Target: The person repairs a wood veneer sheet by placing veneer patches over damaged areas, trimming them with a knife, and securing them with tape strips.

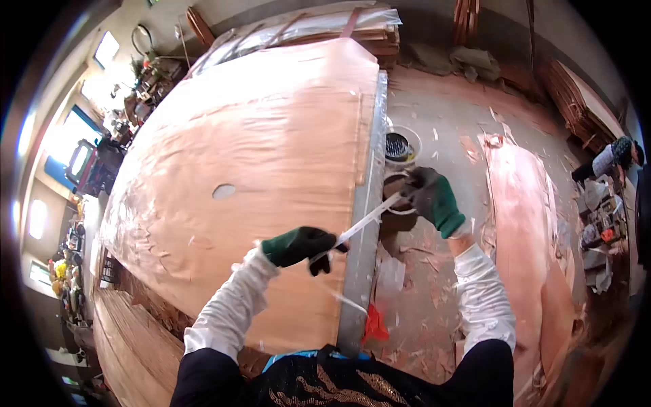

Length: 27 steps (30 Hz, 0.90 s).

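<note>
A white strip (369, 218) is stretched between my two gloved hands, above the right edge of a large wood veneer sheet (271, 149). My left hand (306, 248), in a green and black glove, is closed on its lower end, over the sheet. Past the table edge, my right hand (431, 198) grips the upper end, with a thin loop of the strip hanging below its fingers. A loose tail of white strip runs down from near my left hand to the metal table edge (359, 271). The veneer has an oval hole (224, 191) left of centre.
A white bucket (415, 144) with a dark item inside stands beyond the table edge. Pinkish veneer sheets (519, 224) lie on the floor at the right. An orange-red piece (375, 324) hangs by the near edge. Another person (614, 159) bends at the far right.
</note>
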### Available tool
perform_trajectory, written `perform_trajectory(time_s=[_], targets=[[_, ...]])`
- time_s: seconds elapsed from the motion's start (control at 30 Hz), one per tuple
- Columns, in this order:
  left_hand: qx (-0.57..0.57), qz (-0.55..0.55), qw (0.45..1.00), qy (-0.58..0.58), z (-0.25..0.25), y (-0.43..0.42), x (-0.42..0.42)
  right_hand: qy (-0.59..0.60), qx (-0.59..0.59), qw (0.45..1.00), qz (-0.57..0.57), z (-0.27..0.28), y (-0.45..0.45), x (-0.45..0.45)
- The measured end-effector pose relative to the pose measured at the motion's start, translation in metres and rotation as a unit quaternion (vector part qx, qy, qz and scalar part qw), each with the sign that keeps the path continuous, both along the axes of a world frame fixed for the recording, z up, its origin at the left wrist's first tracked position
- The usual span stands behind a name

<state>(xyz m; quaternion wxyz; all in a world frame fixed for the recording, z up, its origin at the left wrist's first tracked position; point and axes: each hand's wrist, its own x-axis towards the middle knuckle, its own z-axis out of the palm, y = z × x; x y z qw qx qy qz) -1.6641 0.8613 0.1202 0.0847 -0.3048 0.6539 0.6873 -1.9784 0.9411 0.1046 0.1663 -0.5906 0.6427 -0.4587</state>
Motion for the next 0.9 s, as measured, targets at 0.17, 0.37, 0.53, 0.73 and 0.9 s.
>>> perform_trajectory(time_s=[0.17, 0.37, 0.53, 0.73, 0.9], targets=[[-0.147, 0.031, 0.977, -0.15, 0.004, -0.123, 0.068, -0.101, 0.006, 0.973, -0.209, -0.117, -0.028, -0.085], [-0.898, 0.096, 0.381, -0.199, 0.016, -0.227, -0.035, -0.037, 0.078, 0.962, -0.26, -0.303, -0.084, -0.116], [-0.768, -0.197, 0.605, 0.071, -0.128, -0.117, -0.192, -0.15, 0.17, 0.896, -0.381, -0.306, -0.093, -0.085], [-0.753, -0.19, 0.623, 0.09, -0.266, -0.089, -0.267, -0.025, 0.234, 0.902, -0.363, -0.287, -0.094, -0.082], [-0.745, -0.159, 0.638, 0.111, -0.306, -0.09, -0.273, 0.021, 0.261, 0.914, -0.31, -0.286, -0.085, -0.092]])
